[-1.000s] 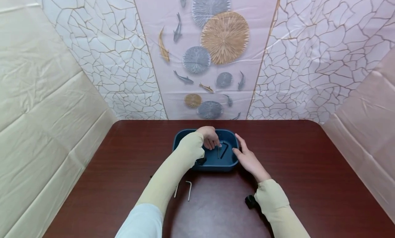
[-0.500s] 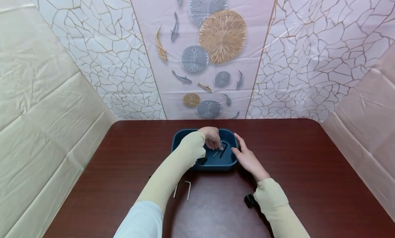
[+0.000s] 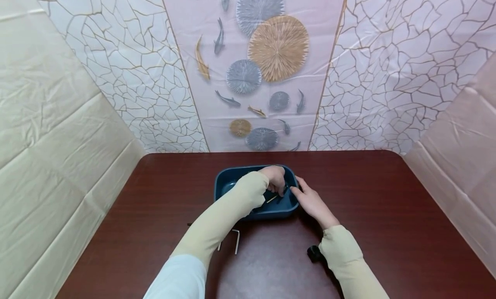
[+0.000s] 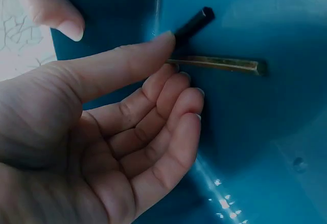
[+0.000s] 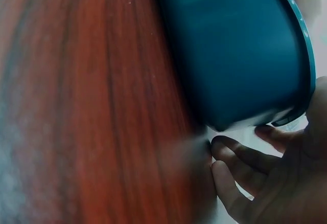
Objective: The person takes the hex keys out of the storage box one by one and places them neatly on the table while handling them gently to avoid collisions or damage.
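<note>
In the head view my left hand (image 3: 276, 179) reaches down into the right part of a blue tray (image 3: 228, 172). Its thumb and index finger pinch a brass-coloured hex key (image 4: 225, 64), whose shaft sticks out past the fingertips. Just beyond the thumb, a black hex key (image 4: 196, 23) lies in the tray, partly covered by that thumb. My right hand (image 3: 314, 204) grips the tray's right end, thumb over the rim and fingers along the outside wall. The right wrist view shows those fingers low against the tray's corner.
On the brown table (image 3: 372, 191), a silver hex key (image 3: 237, 243) lies in front of the tray. Another light hex key (image 3: 219, 247) is mostly hidden under my left forearm, and a dark tip (image 3: 189, 224) shows left of the sleeve. A patterned cloth wall (image 3: 263, 113) stands behind the table.
My left hand has moved right inside the tray, closer to the black hex key, and the key in its fingers has turned to a slant. My right hand stays at the tray's end.
</note>
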Demonstrator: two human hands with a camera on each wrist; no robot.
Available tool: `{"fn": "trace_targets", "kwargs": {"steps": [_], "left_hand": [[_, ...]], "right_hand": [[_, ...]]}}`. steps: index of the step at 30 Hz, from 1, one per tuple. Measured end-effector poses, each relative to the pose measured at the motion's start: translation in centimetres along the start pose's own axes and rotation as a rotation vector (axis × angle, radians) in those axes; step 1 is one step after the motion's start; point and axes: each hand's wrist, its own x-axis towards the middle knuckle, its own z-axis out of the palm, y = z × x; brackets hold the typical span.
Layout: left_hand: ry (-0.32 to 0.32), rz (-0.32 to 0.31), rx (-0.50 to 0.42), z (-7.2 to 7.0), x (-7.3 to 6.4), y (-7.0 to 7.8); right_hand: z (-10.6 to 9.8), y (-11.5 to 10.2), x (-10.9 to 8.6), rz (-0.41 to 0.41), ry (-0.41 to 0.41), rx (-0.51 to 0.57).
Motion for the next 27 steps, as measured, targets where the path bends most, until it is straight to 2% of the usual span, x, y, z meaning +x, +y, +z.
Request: {"fn": "trace_targets", "kwargs": {"steps": [8,13,18,23,27], "left_hand": [[-0.005,0.001,0.017,0.0,-0.6,-0.5],[-0.036,0.005,0.034,0.1,-1.0,-0.1],[-0.078,-0.020,0.062,0.0,-1.1,0.6],[-0.111,-0.052,0.112,0.1,-1.1,1.3],[-0.127,-0.067,0.098,0.1,-0.9,1.3]], "right_hand": [[0.1,-0.2,0.0,-0.011,-0.010,-0.004],[0.4,-0.5,0.2,-0.070,-0.018,0.001],[0.5,-0.6,0.2,-0.126,-0.004,-0.020],[0.6,-0.7,0.0,-0.148,0.004,-0.063],[0.6,-0.6,-0.1,-0.141,0.009,-0.068]]}}
